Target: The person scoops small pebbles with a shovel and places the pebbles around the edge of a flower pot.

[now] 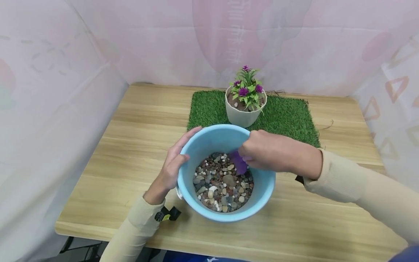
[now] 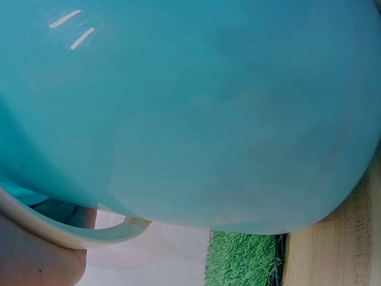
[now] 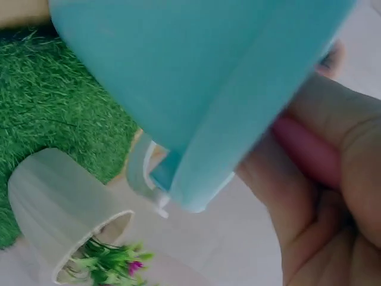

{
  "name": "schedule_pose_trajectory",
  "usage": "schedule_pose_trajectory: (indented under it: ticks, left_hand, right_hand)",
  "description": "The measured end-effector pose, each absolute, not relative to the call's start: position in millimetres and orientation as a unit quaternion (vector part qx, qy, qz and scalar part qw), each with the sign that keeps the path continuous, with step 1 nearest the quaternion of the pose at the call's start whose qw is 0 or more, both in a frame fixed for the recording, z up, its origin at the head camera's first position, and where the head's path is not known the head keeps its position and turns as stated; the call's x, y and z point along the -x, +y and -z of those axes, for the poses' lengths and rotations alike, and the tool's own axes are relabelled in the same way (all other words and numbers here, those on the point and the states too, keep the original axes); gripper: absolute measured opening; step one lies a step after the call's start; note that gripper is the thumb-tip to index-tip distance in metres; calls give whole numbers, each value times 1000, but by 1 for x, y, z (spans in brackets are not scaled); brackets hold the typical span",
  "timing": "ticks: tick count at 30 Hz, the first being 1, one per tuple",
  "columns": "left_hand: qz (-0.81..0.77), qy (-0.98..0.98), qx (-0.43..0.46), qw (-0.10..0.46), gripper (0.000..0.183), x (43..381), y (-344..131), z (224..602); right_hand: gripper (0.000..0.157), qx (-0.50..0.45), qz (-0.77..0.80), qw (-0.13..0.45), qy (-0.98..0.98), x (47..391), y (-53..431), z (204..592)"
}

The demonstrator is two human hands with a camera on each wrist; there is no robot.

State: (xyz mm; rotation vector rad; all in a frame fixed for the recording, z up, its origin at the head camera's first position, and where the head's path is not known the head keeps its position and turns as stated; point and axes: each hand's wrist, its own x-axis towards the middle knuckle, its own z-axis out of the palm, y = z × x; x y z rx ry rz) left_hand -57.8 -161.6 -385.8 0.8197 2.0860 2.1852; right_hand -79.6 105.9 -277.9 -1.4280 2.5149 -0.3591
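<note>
- Cloth backdrop [image 1: 147,47], pale pink and white, printed; hung behind the table and at both sides.
- Table [image 1: 131,153], wood-grain top; its front edge shows in the head view only.
- Grass mat [image 1: 284,116], green, artificial; lies toward the back of the table, its front part hidden in the head view by bucket and right arm.
- Bucket [image 1: 226,217], light blue, in front of the mat; interior seen from the head alone. Left wrist view gives mostly outer wall, which blocks sight of the contents; right wrist view gives outer wall and rim.
- Potted plant, white pot [image 1: 242,117] with purple flowers [image 1: 243,91]; stands on the mat just behind the bucket. Appears tipped in the right wrist view, upright in the head view; out of sight in the left wrist view.
- Left hand [image 1: 171,165], gripping the bucket's left rim, thumb over the edge.
- Right hand [image 1: 270,151], above the right side of the bucket, fingers curled, pinching the purple tool.
- Purple tool [image 1: 239,163], blade down inside the bucket at the stones; handle, pinkish, visible between thumb and fingers in the right wrist view.
- Stones [image 1: 222,185], mixed colours, covering the bucket floor; partly screened by the purple tool.
</note>
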Motion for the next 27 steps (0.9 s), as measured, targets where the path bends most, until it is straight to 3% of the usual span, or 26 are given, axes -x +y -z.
schedule_pose_trajectory:
  ticks: [8, 21, 27]
  left_hand:
    - [-692, 674, -258, 9, 70, 57, -161, 386]
    - [-693, 675, -252, 5, 70, 56, -163, 388]
    - [-700, 669, -249, 10, 69, 56, -161, 383]
  right_hand:
    - [12, 473, 209, 92, 851, 80, 117, 295]
    - [20, 481, 203, 65, 850, 78, 95, 311]
    - [17, 491, 221, 69, 840, 80, 99, 315]
